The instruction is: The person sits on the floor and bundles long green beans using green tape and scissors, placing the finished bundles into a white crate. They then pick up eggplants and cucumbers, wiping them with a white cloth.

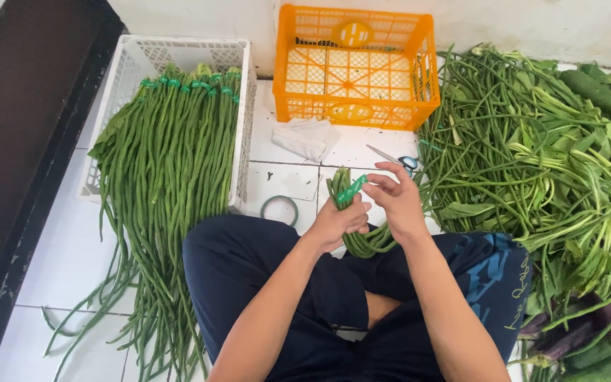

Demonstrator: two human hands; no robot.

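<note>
Both hands meet over my lap, above the white tiled floor (72, 262). Left hand (339, 223) is closed round a bundle (357, 237) of long green beans, gripping it just below its cut tips, which stick up past the fingers. Right hand (399, 201) sits just beside it, fingers partly curled, pinching a strip of green tape (353, 188) that lies across the top of the bundle. From the grip the beans curve down and away to the right, under my right wrist, and rest against my dark shorts (277, 283).

On the floor just ahead of the bundle I see a roll of tape (279, 209), lying flat. Scissors (394, 160) with blue handles lie a bit farther off, near my right fingertips, and a folded white cloth (305, 138) lies beyond them.

To my left, a white crate (178, 53) holds many tied bundles of beans (171, 155), each banded in green near the top; their tails spill out over the crate's near edge onto the tiles. An orange crate (355, 67) stands against the wall ahead. To my right lies a big loose heap of beans (489, 134) mixed with leafy greens (581, 177), with purple eggplants (574, 336) at the near corner. A dark bench (22, 141) runs along the far left.
</note>
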